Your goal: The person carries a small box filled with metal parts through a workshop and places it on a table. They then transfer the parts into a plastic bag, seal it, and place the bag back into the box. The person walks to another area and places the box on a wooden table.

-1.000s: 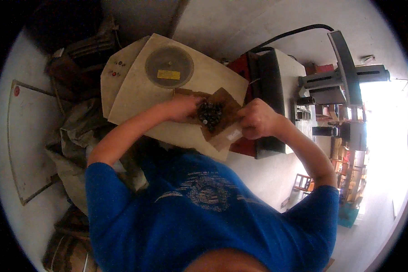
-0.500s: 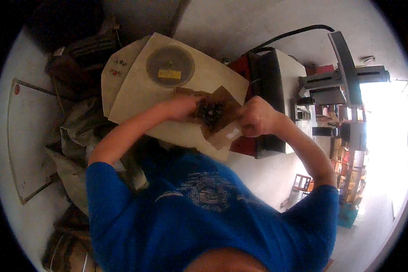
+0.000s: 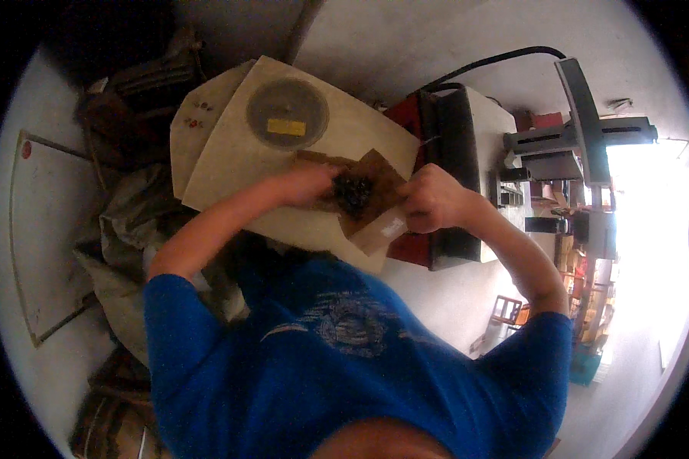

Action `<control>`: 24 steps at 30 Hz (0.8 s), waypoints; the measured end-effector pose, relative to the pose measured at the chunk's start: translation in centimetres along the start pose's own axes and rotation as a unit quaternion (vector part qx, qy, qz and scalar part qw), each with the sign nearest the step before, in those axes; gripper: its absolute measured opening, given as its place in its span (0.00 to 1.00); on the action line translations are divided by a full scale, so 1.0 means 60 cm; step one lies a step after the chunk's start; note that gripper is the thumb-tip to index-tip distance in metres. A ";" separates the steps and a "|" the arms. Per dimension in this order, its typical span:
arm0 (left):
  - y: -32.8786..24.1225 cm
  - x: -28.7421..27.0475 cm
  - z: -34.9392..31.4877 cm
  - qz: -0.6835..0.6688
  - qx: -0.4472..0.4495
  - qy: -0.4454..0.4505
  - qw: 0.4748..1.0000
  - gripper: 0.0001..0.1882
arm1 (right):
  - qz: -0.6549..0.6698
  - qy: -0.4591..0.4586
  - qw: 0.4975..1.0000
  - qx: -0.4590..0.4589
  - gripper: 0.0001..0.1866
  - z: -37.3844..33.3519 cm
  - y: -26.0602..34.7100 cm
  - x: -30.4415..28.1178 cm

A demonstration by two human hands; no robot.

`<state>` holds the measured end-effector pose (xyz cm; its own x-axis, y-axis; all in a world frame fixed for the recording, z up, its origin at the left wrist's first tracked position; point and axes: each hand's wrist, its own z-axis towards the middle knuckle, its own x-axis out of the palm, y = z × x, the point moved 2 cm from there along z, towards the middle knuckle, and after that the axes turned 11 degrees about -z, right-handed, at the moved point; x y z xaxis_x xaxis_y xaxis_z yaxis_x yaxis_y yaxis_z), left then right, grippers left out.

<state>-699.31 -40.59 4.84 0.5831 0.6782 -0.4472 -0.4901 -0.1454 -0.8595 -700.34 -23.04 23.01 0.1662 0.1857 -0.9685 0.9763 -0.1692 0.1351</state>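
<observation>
An open brown cardboard box [image 3: 378, 231] is held above the pale machine top, its flaps spread outward. Inside lies a heap of small dark, shiny pieces [image 3: 353, 193], too blurred to name. My left hand [image 3: 307, 184] is closed at the box's left side, its fingertips partly hidden beside the heap. On the opposite side, my right hand [image 3: 434, 199] is a fist gripping the box's right edge. A pale label shows on the near flap, close to the right hand.
The cream machine top [image 3: 214, 172] has a round mesh disc [image 3: 287, 113] and a side panel with small buttons [image 3: 195, 122]. A red and black machine [image 3: 447, 126] stands to the right. Crumpled grey-green sacking [image 3: 134, 222] lies at left, and cluttered shelves [image 3: 585, 268] stand far right.
The box and both hands have barely moved. The dark pieces inside look slightly shifted, and the whole view has tilted a little.
</observation>
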 end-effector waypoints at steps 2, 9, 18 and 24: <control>0.013 0.008 -0.003 0.029 0.000 0.030 0.999 0.38 | 0.009 -0.005 1.000 0.000 0.08 -0.003 -0.003 0.007; 0.063 0.031 -0.009 0.111 0.013 0.044 0.993 0.28 | 0.009 0.002 1.000 -0.008 0.09 0.001 0.001 -0.007; -0.009 0.001 -0.002 0.024 -0.025 0.053 0.998 0.15 | 0.017 0.021 1.000 -0.003 0.10 -0.002 0.005 0.001; -0.007 0.008 -0.001 0.072 0.002 0.056 0.996 0.15 | -0.012 0.026 0.999 0.031 0.10 -0.004 0.004 0.008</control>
<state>-698.80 -40.22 4.97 0.5750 0.5658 -0.5910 -0.5762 -0.2328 -0.7835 -699.99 -22.76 22.64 0.1504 0.2401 -0.9590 0.9698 -0.2241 0.0960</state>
